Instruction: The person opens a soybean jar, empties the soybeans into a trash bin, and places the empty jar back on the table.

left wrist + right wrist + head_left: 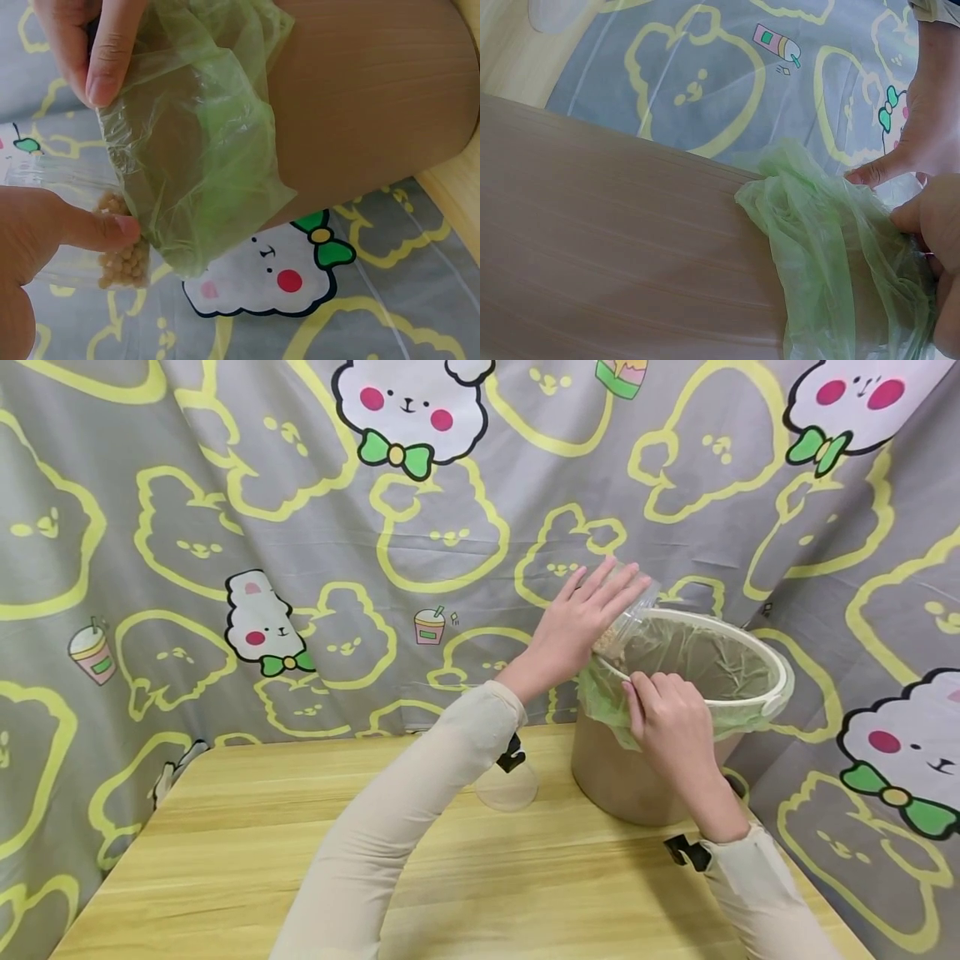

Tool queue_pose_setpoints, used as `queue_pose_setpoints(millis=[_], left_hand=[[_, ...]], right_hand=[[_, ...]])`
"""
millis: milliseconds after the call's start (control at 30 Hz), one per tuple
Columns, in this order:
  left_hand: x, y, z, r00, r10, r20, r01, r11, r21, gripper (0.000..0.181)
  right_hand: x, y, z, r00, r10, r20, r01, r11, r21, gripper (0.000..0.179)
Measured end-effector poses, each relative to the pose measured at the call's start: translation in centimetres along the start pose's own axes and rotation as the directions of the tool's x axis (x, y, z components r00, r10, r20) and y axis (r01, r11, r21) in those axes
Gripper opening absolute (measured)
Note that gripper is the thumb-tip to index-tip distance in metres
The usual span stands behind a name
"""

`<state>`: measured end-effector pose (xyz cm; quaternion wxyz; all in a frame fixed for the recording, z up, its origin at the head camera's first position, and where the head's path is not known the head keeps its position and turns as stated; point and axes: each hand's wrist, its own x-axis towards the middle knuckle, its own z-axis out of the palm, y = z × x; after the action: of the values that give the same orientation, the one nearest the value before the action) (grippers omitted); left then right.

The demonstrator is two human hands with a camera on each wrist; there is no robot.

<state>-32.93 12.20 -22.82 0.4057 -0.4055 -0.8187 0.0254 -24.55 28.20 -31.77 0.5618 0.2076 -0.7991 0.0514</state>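
Observation:
My left hand (577, 622) grips a clear plastic jar (642, 603), tipped at the left edge of a bin (630, 777). Small round beige beans (124, 259) lie in the jar near its mouth, under the thumb. The bin's light rim (772, 664) is lined with a thin green plastic bag (210, 150), folded over the outside. With curled fingers my right hand (675, 722) holds the bag at the near side of the rim. In the right wrist view both hands meet the bag at the rim, and the jar is mostly hidden.
The brown bin stands at the right back of a wooden table (247, 843). A clear round lid (506, 789) lies on the table left of it, partly behind my left forearm. A grey patterned curtain (322, 552) hangs close behind the table and the bin.

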Motion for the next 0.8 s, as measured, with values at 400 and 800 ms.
queue_pose_setpoints(millis=[400,800], left_hand=[[-0.14,0.07,0.44,0.999,0.042,-0.030,-0.040,0.998,0.055,0.080],[-0.03,0.34,0.23,0.997,0.075,-0.036,-0.070,0.989,0.129,0.074]], right_hand=[[-0.02,-0.01,-0.13,0.999,-0.011,0.051,0.012,1.000,-0.029,0.020],[0.05,-0.05,0.16,1.000,0.018,0.006,-0.018,1.000,0.008,0.018]])
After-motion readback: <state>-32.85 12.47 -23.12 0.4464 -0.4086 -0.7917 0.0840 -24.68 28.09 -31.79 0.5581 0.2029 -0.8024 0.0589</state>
